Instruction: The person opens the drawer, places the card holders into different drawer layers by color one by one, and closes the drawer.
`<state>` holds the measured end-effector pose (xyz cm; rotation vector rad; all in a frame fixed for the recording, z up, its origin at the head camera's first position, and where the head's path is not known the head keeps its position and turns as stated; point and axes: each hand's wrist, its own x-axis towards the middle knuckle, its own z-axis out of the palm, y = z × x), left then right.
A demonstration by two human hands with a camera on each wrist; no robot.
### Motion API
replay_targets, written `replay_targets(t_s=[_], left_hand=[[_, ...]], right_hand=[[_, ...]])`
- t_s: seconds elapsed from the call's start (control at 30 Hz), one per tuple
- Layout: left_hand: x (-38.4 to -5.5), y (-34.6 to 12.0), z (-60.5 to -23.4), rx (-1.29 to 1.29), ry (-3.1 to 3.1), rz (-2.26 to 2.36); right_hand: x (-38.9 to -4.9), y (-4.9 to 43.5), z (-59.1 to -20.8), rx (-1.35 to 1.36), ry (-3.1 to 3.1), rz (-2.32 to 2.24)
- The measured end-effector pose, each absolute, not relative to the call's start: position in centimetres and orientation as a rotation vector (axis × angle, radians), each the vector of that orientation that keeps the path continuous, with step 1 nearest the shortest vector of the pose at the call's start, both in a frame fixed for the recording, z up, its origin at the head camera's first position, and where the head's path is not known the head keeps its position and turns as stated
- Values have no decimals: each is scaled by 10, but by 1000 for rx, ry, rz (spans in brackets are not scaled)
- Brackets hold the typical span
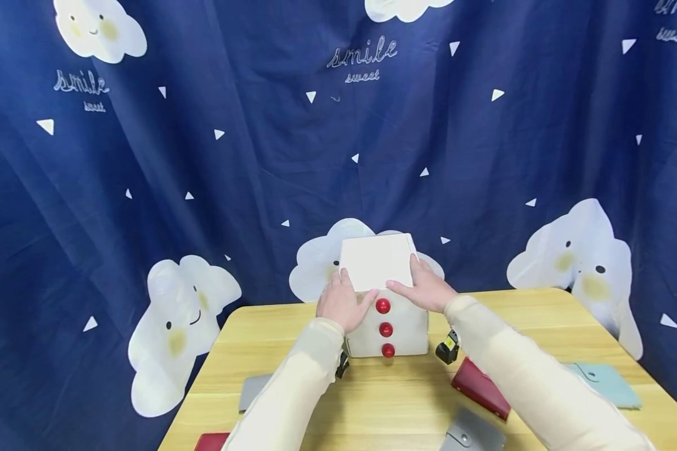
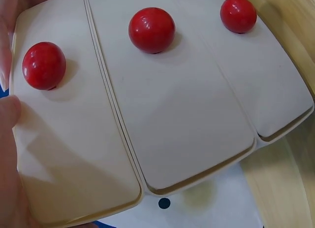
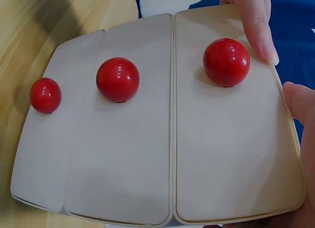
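Observation:
A small white drawer chest (image 1: 367, 338) stands on the wooden table, its front turned towards me. Three drawers show, each with a round red knob; the top one (image 3: 226, 62) sits nearest the hands. My left hand (image 1: 341, 304) holds the chest's upper left side, with its thumb (image 2: 9, 111) along the top front edge. On the opposite side my right hand (image 1: 425, 285) grips the upper right part, its thumb (image 3: 298, 100) at the same edge. The two thumb tips come close together above the top knob. Most of the other fingers are hidden behind the chest in the wrist views.
A dark red wallet (image 1: 481, 388), a grey snap wallet (image 1: 474, 432) and a teal wallet (image 1: 603, 383) lie to the right. At left are a grey item (image 1: 254, 391) and a red one (image 1: 210, 442), partly under the sleeve. A blue curtain (image 1: 271, 150) hangs behind the table (image 1: 383, 407).

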<state>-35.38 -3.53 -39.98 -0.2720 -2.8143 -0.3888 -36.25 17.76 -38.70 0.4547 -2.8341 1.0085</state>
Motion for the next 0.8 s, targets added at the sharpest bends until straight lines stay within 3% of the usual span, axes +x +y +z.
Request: replay_targets(t_s=[0.8], left_hand=[[-352,-41,-396,-322,-2766,-512]], right_hand=[[-356,172,-379,376,-2901,966]])
